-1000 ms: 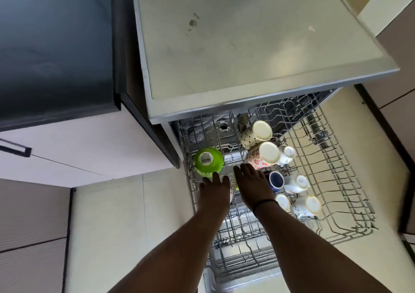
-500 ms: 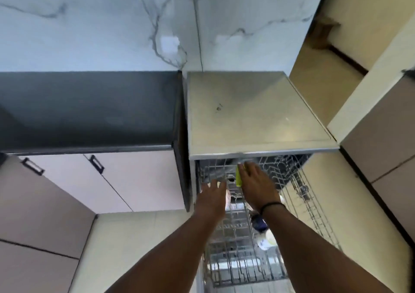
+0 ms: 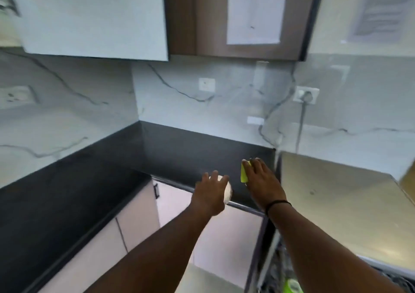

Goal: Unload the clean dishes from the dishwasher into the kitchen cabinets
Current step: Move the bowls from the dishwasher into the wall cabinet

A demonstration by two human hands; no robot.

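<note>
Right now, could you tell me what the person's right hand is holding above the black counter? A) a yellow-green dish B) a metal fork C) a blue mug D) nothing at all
A: the right hand has its grip on a yellow-green dish over the black counter, while the left hand holds a white one.

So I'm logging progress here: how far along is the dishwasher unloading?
Nothing looks put away yet. In hand: the left hand holds a white dish, the right hand a green one, over the black counter. Left: shelving both; another green item remains below.
</note>
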